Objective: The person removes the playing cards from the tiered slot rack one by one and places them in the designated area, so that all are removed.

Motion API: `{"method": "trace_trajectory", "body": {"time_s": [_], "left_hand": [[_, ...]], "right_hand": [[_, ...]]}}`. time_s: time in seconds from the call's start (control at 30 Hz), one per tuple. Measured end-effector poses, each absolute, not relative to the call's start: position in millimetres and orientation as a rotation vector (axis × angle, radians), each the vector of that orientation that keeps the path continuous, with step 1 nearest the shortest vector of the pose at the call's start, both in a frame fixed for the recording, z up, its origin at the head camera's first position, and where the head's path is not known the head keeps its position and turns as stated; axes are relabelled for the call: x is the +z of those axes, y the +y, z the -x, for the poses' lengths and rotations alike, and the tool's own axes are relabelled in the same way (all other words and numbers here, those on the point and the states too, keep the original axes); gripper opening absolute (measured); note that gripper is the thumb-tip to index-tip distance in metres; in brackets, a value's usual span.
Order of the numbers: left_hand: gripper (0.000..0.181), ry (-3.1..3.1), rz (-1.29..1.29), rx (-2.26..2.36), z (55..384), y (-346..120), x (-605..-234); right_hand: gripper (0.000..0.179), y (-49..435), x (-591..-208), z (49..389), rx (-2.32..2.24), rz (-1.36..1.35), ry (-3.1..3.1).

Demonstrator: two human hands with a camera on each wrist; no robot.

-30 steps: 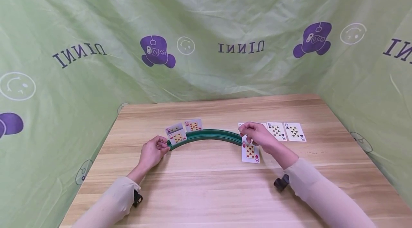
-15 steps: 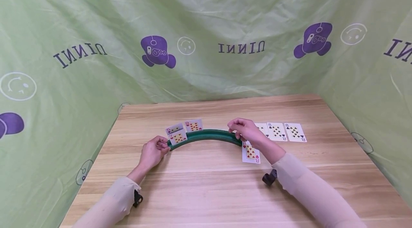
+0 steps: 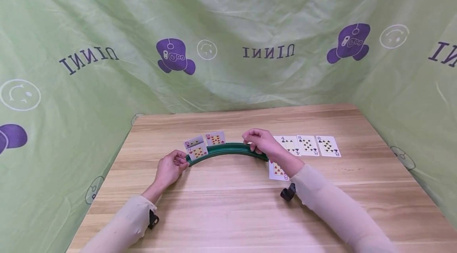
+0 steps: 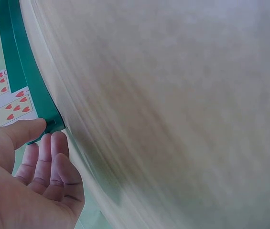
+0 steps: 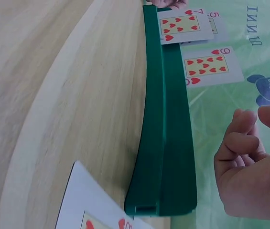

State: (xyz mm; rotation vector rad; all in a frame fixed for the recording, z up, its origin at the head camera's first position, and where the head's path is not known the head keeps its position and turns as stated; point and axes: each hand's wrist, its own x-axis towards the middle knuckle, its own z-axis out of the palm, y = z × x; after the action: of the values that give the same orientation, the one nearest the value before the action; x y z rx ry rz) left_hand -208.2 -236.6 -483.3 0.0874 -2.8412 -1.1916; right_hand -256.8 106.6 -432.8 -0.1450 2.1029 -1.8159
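A curved green card holder (image 3: 232, 148) arches across the table. My left hand (image 3: 169, 168) grips its left end, thumb (image 4: 27, 131) against the end and fingers behind. Beside that hand, a seven of hearts (image 3: 197, 152) stands in the front groove, partly covering a five (image 3: 194, 142). A nine of hearts (image 3: 215, 139) stands in the rear groove. My right hand (image 3: 262, 142) hovers over the holder's right part, fingers (image 5: 240, 143) loosely curled, thumb apart, nothing between them. Below it lies a heart card (image 3: 277, 170), an eight by earlier frames, partly hidden by the wrist.
To the right, a four of clubs (image 3: 288, 144), an eight of spades (image 3: 308, 145) and an eight of clubs (image 3: 328, 146) lie face up in a row on the wooden table (image 3: 228, 213). Green printed cloth (image 3: 228, 78) hangs behind and at both sides.
My right hand has moved left from above the holder's right end, uncovering the four of clubs while its wrist covers more of the heart card. My left hand has stayed on the holder.
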Motion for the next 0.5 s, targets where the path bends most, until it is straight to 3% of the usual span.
{"method": "trace_trajectory", "body": {"time_s": [0.23,0.5], "left_hand": [[0.027,-2.835,-0.082,-1.2,208,-236,-483],[0.026,-2.843,-0.085,-1.182,208,-237,-484]], "right_hand": [[0.028,94,-437,264,-1.813,0.146,2.116],[0.02,81,-436,268,-1.818,0.152,2.129]]}}
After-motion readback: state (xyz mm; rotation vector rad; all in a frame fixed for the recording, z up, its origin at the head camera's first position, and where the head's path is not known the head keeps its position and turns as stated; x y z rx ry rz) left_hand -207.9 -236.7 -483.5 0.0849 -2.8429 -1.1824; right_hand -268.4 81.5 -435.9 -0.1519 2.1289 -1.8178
